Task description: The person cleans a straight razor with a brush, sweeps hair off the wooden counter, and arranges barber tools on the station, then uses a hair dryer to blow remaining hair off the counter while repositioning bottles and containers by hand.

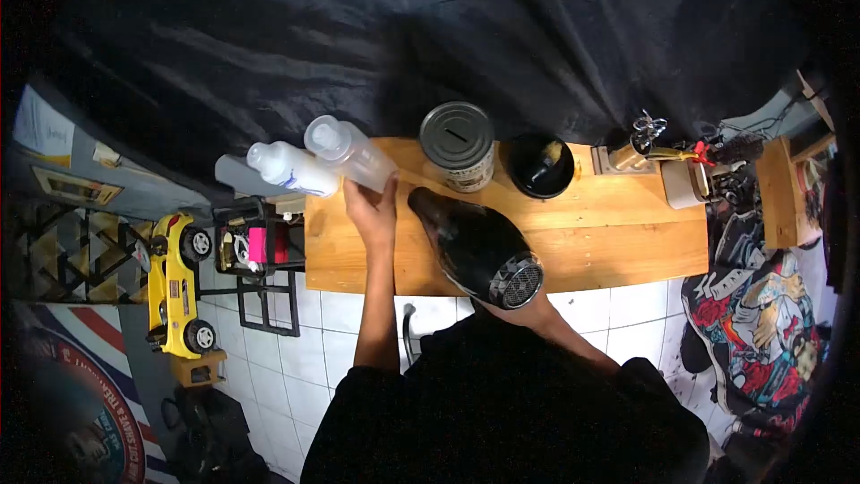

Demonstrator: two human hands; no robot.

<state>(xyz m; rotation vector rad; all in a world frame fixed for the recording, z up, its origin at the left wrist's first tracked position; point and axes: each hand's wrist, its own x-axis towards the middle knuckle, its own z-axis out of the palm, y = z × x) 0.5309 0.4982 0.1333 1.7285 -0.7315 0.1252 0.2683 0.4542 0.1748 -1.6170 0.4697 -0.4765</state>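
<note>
My left hand [372, 211] is at the left part of the wooden table [618, 255], fingers and thumb around the lower end of a translucent plastic bottle [360, 157]. Directly left of that bottle is a white bottle [296, 172] with blue marking. My right hand [527, 312] grips a black hair dryer [479, 242] near the front edge. The dryer's nozzle points toward the left hand, and its round rear grille faces me. Its handle and most of my right fingers are hidden beneath its body.
Behind the dryer stands a dark-lidded tin [458, 148], beside a black bowl [539, 167] with a brush in it. Scissors [649, 128] stand in a holder at the back right. A dark curtain [430, 27] hangs behind. On the left is a yellow toy car [176, 291].
</note>
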